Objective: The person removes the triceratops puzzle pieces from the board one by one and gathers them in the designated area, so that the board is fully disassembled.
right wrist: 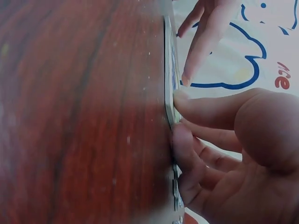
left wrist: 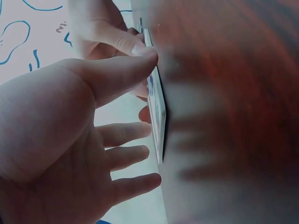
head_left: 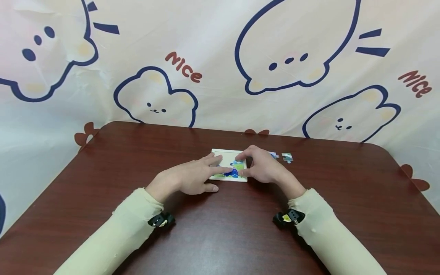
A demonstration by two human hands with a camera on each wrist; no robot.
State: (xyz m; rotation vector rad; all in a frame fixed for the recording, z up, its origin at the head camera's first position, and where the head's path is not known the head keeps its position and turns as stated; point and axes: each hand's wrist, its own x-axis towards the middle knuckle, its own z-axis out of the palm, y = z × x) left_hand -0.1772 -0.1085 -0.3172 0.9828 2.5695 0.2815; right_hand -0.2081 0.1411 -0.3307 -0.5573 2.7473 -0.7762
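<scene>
Your left hand (head_left: 196,176) is spread, fingers extended across the white, rectangular puzzle tray (head_left: 225,154), gripping nothing. Your right hand (head_left: 264,165) is bent at the tray's right side, thumb and forefinger apart; whether it grips a piece cannot be told. The tray lies flat on the dark reddish-brown wooden tabletop (head_left: 220,233), blue-and-green printed puzzle pieces (head_left: 238,167) inside. Two loose jigsaw pieces (head_left: 287,157) lie beyond your right hand.

Puzzle picture (head_left: 238,167) partly out of sight
</scene>
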